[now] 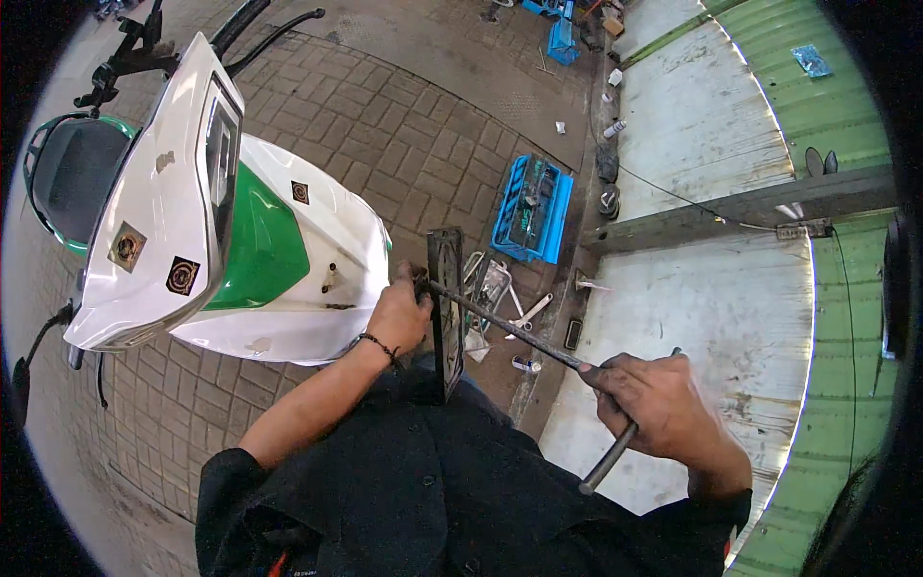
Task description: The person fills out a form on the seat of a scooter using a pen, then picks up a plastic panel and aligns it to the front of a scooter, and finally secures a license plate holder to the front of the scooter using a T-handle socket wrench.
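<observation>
A dark, narrow rectangular plate (pixel 447 332), seen nearly edge-on, stands upright in front of my body. My left hand (pixel 399 315) is closed at its left side, fingers gripping near the upper part. A long T-handle wrench (pixel 524 335) slants across the plate, its far tip by my left fingertips. How the tip meets the plate is hidden. My right hand (pixel 652 404) is wrapped round the wrench's crossbar, well to the right. Just left of my left hand is a white and green scooter (pixel 317 226).
An open blue toolbox (pixel 562 216) with tools sits on the brick paving (pixel 385 125) ahead. Nearer lie a wrench (pixel 531 313), metal parts and a small can (pixel 526 364). A white and green metal wall (pixel 692 317) bounds the right. More blue boxes (pixel 561 43) stand far off.
</observation>
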